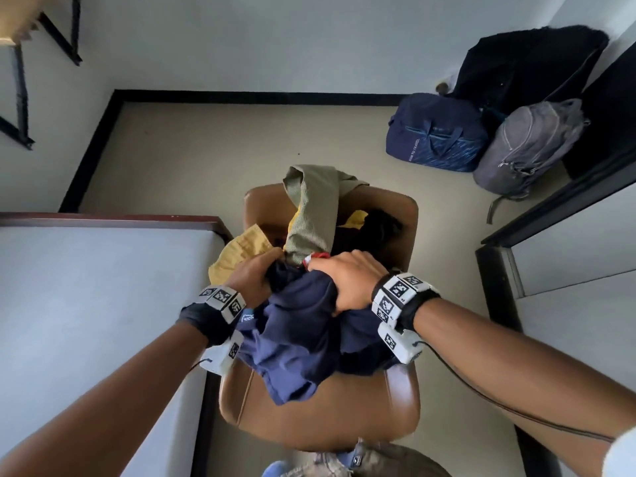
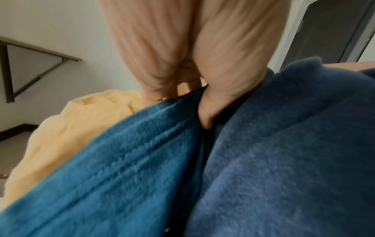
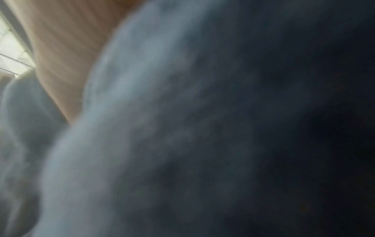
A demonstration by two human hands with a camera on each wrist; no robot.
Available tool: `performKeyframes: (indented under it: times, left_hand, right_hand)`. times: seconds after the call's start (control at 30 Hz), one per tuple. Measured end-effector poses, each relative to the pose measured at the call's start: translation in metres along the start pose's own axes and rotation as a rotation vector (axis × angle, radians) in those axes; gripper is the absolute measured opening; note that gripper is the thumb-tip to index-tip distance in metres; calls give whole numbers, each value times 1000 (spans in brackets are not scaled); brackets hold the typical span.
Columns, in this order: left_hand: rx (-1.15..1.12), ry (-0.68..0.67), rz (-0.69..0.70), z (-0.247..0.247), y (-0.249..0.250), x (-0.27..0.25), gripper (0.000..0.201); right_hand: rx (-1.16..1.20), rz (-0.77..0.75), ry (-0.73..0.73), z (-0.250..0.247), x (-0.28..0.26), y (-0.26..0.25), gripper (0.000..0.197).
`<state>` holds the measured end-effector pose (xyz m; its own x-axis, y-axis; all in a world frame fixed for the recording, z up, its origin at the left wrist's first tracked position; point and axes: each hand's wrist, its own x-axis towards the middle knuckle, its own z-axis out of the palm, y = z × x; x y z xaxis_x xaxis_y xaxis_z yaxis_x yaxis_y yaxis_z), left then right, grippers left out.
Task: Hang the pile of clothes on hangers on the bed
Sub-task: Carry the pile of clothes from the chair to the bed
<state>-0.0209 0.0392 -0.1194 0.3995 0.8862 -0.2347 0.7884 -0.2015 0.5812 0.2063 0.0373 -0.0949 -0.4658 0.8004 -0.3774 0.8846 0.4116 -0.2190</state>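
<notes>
Head view, both hands gripping navy garment (image 1: 296, 342)

Both forearms reach in from the lower corners of the head view and converge near frame centre.

Left hand (image 1: 256, 275): sits centre-left, back of hand up, fingers curled down and out of sight. In the left wrist view the left hand (image 2: 182, 52) fills the top centre; thumb tip points down, fingers folded close behind it.

Right hand (image 1: 349, 282): centre-right, knuckles up, fingers curled under in a fist-like grip, wrist bent left.

Each wrist carries a black strap with white marker blocks.

Right wrist view: only a blurred strip of the right hand (image 3: 67, 52) at upper left; finger pose unreadable there.
</notes>
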Motion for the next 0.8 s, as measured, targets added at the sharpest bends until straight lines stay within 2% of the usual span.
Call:
performKeyframes:
  times: [0.13,0.27,0.4,0.5,0.63,0.8]
  left_hand:
    - [-22,65,6,-14,-1,-44,46]
    - [-43,138,-69,-16,-14,-92,39]
    - [-64,214,-125,-24,-29,-150,37]
    - [-74,302,-193,-38,-44,-200,37]
    - [-80,447,-210,-71,-57,-278,34]
    - [-47,643,-314,-122,-87,-403,31]
  right_hand:
    - [-69,-96,6,-13,-9,-27,89]
    - [-140,-192,1,-24,-16,-66,86]
    - [-213,-273,-9,-34,-24,-121,90]
    - [-250,-328,5,-45,-32,-173,94]
    - [-282,-397,35,-64,-43,-255,96]
    - [-311,-506,91,-78,-42,-394,108]
